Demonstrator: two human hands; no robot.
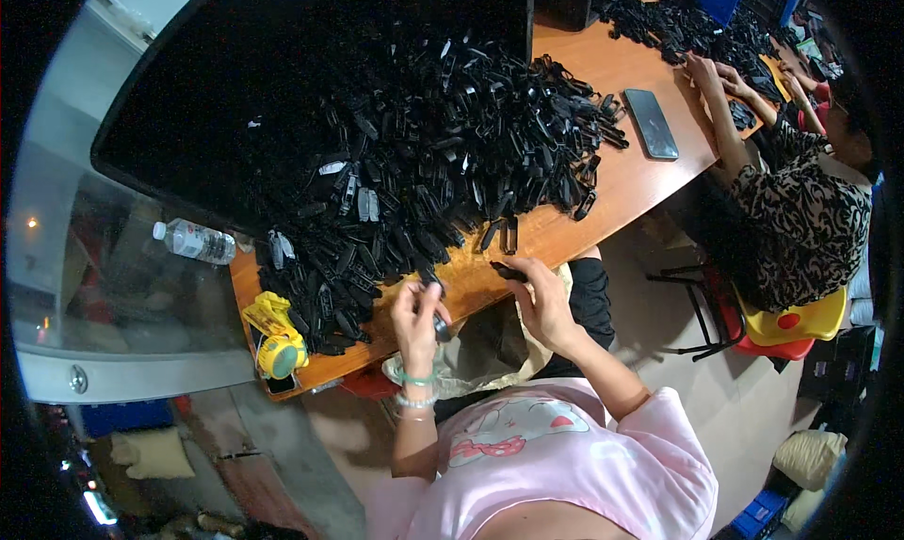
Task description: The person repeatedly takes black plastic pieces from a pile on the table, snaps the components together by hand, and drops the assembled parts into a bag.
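Note:
My left hand (415, 316) is closed at the table's front edge, with bracelets on its wrist. A small black plastic piece (430, 279) shows at its fingertips, and a dark shiny bit (442, 329) shows beside the palm. To the right, my right hand (546, 306) pinches another small black plastic piece (508, 272) between thumb and fingers. The hands are apart. Just beyond them, a large heap of small black plastic pieces (443, 154) covers much of the wooden table (612, 201). Two loose loop-shaped pieces (509, 236) lie between heap and hands.
A pale open bag (461, 361) lies below the table edge, at my lap. A yellow device (276, 338) and a clear bottle (196, 241) are on the left. A phone (651, 124) lies on the right; beyond it another person (800, 201) works at a second black heap.

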